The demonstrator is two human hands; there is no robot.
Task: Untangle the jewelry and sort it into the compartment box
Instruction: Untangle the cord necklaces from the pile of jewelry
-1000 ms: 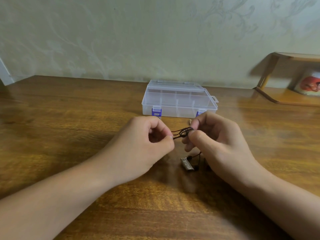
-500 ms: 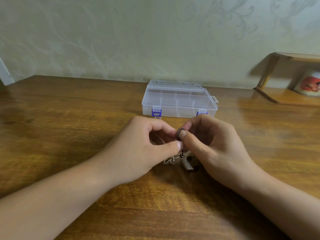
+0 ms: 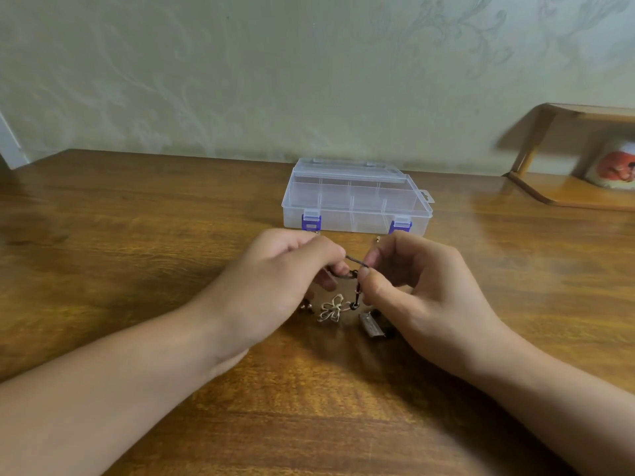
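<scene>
A dark cord (image 3: 354, 264) with a small knot runs between both hands a little above the table. My left hand (image 3: 278, 286) pinches one side of it and my right hand (image 3: 412, 286) pinches the other, fingers curled. A gold flower pendant (image 3: 331, 307) hangs below on the cord and touches the table. A grey metal bar pendant (image 3: 371, 324) lies beside it, partly under my right hand. The clear compartment box (image 3: 357, 201) with purple latches stands closed just behind the hands.
The wooden table (image 3: 137, 235) stretches wide on both sides. A wooden shelf (image 3: 567, 194) with a white and red mug (image 3: 615, 166) stands at the far right against the wall. Small gold pieces (image 3: 378, 239) lie in front of the box.
The hands came together, then drew slightly apart. The cord's loop has loosened and the flower pendant has come into view below the hands.
</scene>
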